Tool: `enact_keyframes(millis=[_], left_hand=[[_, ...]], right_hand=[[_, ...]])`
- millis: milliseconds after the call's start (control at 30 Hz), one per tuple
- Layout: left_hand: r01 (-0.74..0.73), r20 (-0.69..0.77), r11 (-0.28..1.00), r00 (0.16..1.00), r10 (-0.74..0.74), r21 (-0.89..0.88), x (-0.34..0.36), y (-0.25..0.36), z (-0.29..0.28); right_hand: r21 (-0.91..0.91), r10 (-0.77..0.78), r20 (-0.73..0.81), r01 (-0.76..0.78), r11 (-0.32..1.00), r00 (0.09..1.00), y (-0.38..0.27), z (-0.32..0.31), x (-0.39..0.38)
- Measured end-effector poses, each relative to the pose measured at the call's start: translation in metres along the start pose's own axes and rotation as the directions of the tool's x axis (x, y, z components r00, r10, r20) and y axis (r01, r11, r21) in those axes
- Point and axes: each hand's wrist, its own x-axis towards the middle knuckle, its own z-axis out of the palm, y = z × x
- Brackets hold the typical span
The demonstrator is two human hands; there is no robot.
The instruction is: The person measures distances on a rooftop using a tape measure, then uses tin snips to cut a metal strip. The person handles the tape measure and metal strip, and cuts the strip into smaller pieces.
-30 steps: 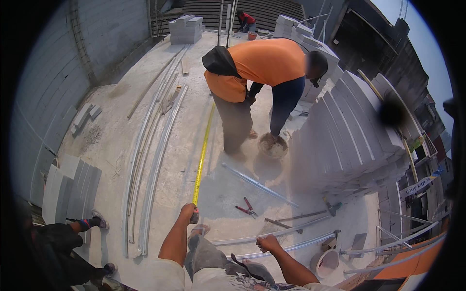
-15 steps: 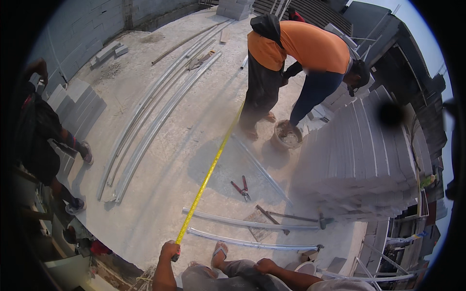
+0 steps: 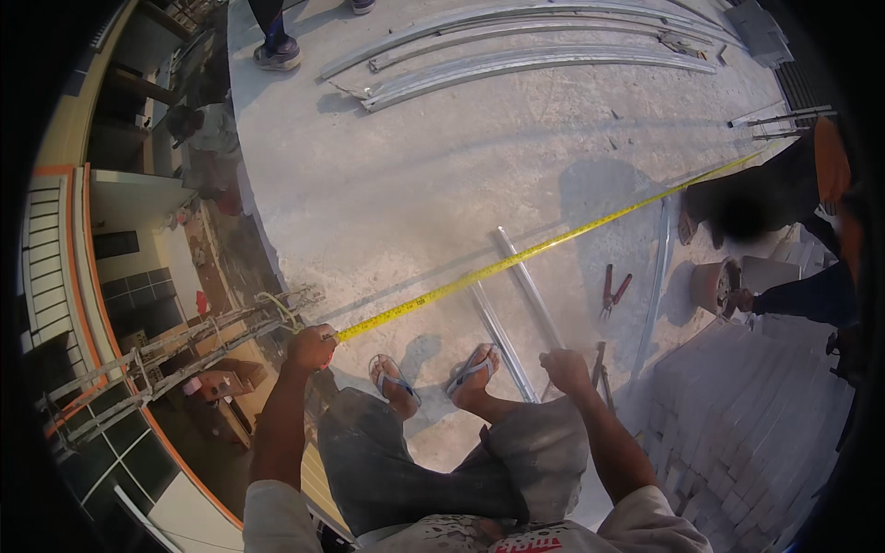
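Note:
My left hand (image 3: 312,348) grips a tape measure at the roof's left edge; its yellow blade (image 3: 590,220) stretches up and right toward a bent-over co-worker. My right hand (image 3: 565,369) is closed, hanging over two metal channels (image 3: 516,267); whether it holds anything is hidden. Red-handled snips (image 3: 615,290) lie on the concrete to its upper right. My sandaled feet stand between my hands.
The co-worker in orange (image 3: 830,166) reaches into a bucket (image 3: 710,288). White block stacks (image 3: 728,424) fill the lower right. More channels (image 3: 535,60) lie at the top beside another person's shoe (image 3: 277,55). A drop with scaffold bars (image 3: 147,369) runs along the left edge.
My view has swung left and down, bringing the roof edge and building below into sight. The tape now runs diagonally up-right, still in my left hand. The co-worker now appears at the far right.

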Motion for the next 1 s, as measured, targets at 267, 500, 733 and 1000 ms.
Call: enact_keyframes(millis=[267,500,733,1000], left_hand=[[-0.088,-0.122,0.992,0.99,0.076,-0.089,0.03,-0.119,0.053],[0.014,-0.102,0.987,0.994,-0.031,-0.163,-0.002,-0.176,0.107],[-0.091,-0.209,0.948,0.978,0.027,-0.304,0.094,-0.24,0.143],[-0.32,-0.305,0.919,0.921,0.244,-0.231,0.192,-0.285,0.16]], right_hand=[[-0.147,-0.426,-0.093,0.411,0.9,0.9,-0.045,0.072,0.184],[-0.045,-0.681,0.027,0.682,0.73,0.732,-0.115,0.141,0.189],[-0.216,-0.762,0.134,0.77,0.601,0.633,-0.113,0.174,0.198],[-0.269,-0.381,-0.364,0.296,0.916,0.85,-0.046,0.22,0.217]])
